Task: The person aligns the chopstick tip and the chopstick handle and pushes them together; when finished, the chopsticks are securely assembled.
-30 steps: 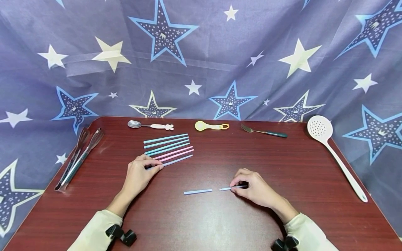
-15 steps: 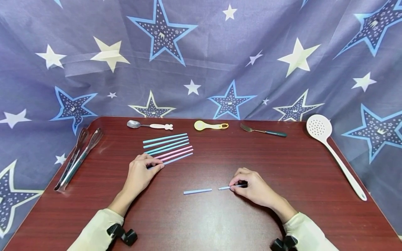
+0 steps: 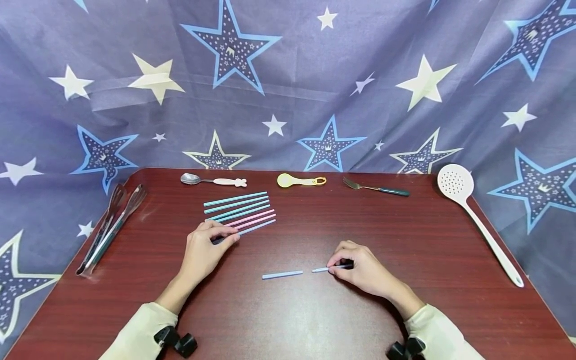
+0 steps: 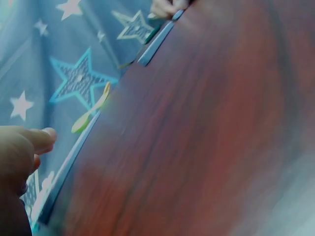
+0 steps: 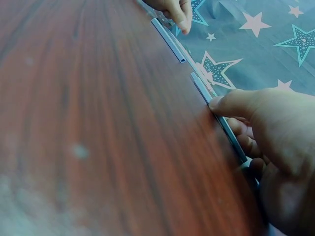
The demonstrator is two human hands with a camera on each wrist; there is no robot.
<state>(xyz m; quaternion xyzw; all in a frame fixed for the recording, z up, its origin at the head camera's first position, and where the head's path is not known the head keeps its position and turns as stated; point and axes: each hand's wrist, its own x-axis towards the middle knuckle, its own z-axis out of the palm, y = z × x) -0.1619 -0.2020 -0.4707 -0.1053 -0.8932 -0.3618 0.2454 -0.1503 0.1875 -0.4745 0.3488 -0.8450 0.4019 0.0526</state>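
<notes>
My right hand [image 3: 362, 267] pinches a short light-blue stick [image 3: 320, 270] with a narrower tip close over the table; the right wrist view shows the thumb on the stick [image 5: 231, 135]. To its left lies a second short light-blue stick [image 3: 282, 275], nearly in line with it, a small gap between them. My left hand [image 3: 202, 250] hovers at the near end of a row of long thin sticks, its thumb and fingers loosely bent over a long light-blue stick [image 3: 258, 228]. Behind that are two pink sticks [image 3: 254, 218] and several aqua sticks [image 3: 238, 198], partly covered by the fingers.
Along the table's back edge lie a spoon [image 3: 229, 182], a yellow measuring spoon [image 3: 299, 181] and a fork [image 3: 391, 191]. A white skimmer [image 3: 490, 237] lies at the right, metal tongs [image 3: 112, 230] at the left. A starred curtain [image 3: 288, 90] hangs behind the table [image 3: 405, 225].
My left hand has shifted slightly right along the near end of the stick row. The right hand and its short stick have stayed nearly still.
</notes>
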